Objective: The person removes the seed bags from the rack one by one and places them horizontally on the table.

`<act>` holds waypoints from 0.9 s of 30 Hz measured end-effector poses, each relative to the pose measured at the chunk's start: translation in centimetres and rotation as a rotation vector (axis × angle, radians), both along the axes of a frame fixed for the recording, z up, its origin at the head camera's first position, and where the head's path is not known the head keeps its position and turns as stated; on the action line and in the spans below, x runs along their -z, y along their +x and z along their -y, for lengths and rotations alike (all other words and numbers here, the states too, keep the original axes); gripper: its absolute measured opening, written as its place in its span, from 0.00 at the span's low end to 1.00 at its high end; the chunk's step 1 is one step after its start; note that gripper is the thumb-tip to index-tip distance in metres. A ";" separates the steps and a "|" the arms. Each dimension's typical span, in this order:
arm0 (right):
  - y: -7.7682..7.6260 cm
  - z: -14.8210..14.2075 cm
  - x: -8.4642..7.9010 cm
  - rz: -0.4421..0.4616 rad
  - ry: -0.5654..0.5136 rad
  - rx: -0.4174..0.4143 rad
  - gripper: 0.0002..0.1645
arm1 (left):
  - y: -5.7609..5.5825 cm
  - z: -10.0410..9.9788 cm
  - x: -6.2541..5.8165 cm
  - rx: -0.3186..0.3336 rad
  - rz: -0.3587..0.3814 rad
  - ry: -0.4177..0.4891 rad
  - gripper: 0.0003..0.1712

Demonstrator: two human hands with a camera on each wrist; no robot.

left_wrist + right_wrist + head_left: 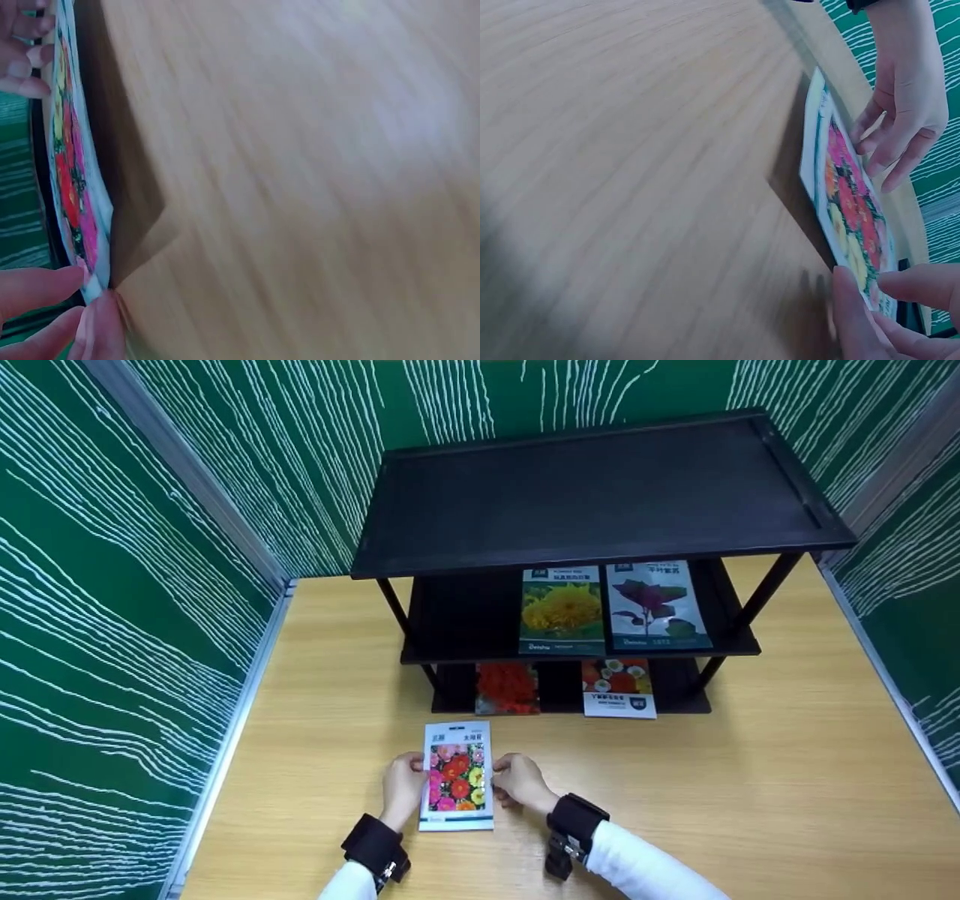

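Observation:
A seed packet (pixel 456 776) with a photo of pink, red and yellow flowers is held face up, close over the wooden table in front of the rack. My left hand (pixel 403 784) pinches its left edge between thumb and fingers, as the left wrist view also shows at the packet's (pixel 82 187) lower end. On the opposite side, my right hand (pixel 523 781) pinches the right edge; its thumb and fingers grip the packet (pixel 851 202) in the right wrist view. Under the packet a shadow falls on the wood.
A black three-tier rack (pixel 600 495) stands behind the hands. Its middle shelf carries a yellow-flower packet (pixel 562 611) and a purple-leaf packet (pixel 658 607). On the bottom shelf lie a red-flower packet (pixel 508 688) and a white-and-orange-flower packet (pixel 619 688). Green panels (pixel 97 607) enclose the table (pixel 322 697).

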State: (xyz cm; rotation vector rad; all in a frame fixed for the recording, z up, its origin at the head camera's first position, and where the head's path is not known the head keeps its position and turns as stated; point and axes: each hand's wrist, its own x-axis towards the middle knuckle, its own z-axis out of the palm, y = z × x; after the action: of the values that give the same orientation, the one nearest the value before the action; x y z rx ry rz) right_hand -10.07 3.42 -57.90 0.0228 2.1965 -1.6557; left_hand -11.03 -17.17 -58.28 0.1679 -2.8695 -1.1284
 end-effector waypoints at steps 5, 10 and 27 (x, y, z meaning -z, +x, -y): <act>-0.2 -0.9 -0.8 0.019 0.000 -0.036 0.09 | -0.4 -0.3 -1.0 0.027 0.039 -0.015 0.15; -0.8 -2.2 -2.3 0.011 -0.010 -0.096 0.10 | -1.2 -1.0 -2.6 0.105 0.075 0.038 0.15; -3.0 -7.7 -8.4 -0.093 -0.044 -0.243 0.16 | -3.4 -3.5 -8.1 0.251 0.123 0.277 0.15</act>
State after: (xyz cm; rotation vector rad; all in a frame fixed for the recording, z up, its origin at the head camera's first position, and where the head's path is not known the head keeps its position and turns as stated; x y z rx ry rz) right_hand -13.06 11.15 -49.46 -0.3262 2.1312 -1.5960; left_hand -14.47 -13.66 -50.16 -0.1210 -2.8856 -1.6146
